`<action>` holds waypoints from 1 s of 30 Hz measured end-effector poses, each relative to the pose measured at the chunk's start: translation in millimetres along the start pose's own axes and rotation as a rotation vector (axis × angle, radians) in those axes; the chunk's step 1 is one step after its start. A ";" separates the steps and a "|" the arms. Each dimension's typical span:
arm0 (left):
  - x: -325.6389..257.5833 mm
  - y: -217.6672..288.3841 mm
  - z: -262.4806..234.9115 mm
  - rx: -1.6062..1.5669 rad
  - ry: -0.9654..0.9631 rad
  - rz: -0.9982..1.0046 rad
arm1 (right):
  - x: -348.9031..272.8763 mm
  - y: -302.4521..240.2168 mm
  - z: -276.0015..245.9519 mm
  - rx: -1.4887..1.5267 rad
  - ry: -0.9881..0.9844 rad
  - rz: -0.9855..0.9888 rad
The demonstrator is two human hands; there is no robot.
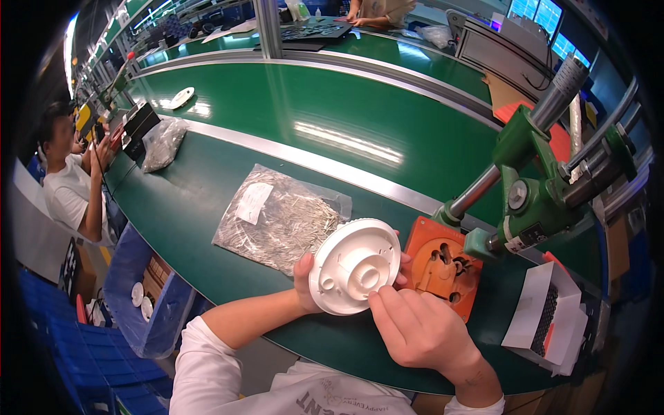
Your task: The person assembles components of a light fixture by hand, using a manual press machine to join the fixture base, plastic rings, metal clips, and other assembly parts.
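My left hand [303, 282] grips a round white plastic part [332, 287] from below, tilted toward me; fingertips show past its right edge. The part has a raised ring in its middle, a smaller round boss and several small posts. My right hand [422, 328] is pinched at the part's lower right, fingertips against its face. Whatever is between those fingertips is too small or hidden to make out. Just behind the part lies a clear bag [277, 218] full of thin metal pins, with a white label. To the right sits an orange fixture block [463, 290] with a shaped recess.
A green hand press [526, 187] rises over the fixture. An open white box [536, 318] with dark small parts stands at the right. Across the metal rail runs a green conveyor [263, 104] carrying a white disc [182, 97]. At the left are a blue lined bin [142, 270] and a seated co-worker [72, 180].
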State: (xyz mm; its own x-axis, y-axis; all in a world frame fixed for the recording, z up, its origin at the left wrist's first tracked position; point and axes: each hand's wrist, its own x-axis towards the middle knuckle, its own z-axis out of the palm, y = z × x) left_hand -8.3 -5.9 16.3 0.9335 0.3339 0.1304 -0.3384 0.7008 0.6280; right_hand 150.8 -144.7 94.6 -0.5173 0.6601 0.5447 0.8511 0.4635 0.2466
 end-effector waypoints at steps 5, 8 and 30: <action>-1.1 2.6 1.5 0.005 0.000 -0.011 | -0.3 0.3 -4.6 0.084 -0.040 -0.023; -0.2 1.7 1.0 0.004 -0.012 -0.014 | -4.6 1.3 1.3 0.234 0.039 0.055; -4.9 -3.4 3.0 0.118 -0.090 0.075 | -1.3 -5.6 4.4 0.687 0.065 0.562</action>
State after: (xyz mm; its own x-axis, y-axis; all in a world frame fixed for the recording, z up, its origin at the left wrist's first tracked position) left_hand -11.4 -11.8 15.9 0.9147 0.3210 0.2457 -0.3965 0.5949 0.6992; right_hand 146.3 -145.6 89.0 -0.0151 0.8715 0.4902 0.7254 0.3470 -0.5945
